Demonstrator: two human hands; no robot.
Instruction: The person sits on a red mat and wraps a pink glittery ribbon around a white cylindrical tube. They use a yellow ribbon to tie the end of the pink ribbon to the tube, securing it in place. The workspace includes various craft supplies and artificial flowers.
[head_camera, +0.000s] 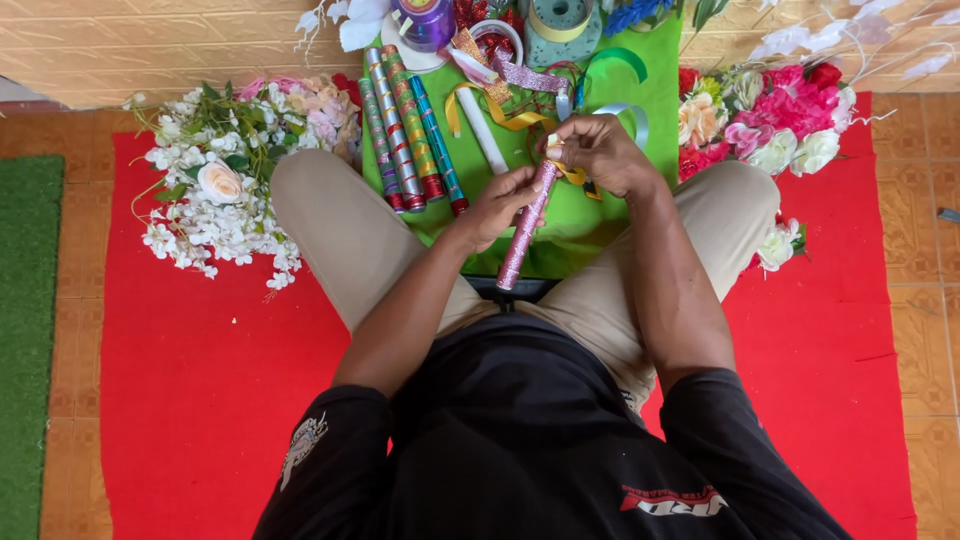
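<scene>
Taking the green cloth (600, 80) as the landmark, white flowers (215, 190) lay left of it on the red mat (190, 380); foil rolls (405, 130) lay on its left part; over its near edge the left hand (500, 205) closed its grip around the middle of a pink glitter tube (525, 225); the right hand (600, 150) pinched the tube's top end, where a yellow ribbon (500, 110) trailed; pink flowers (780, 115) lay right of the cloth; the ribbon seemed likely to slip off if that pinch loosened, since the tube looked slick.
</scene>
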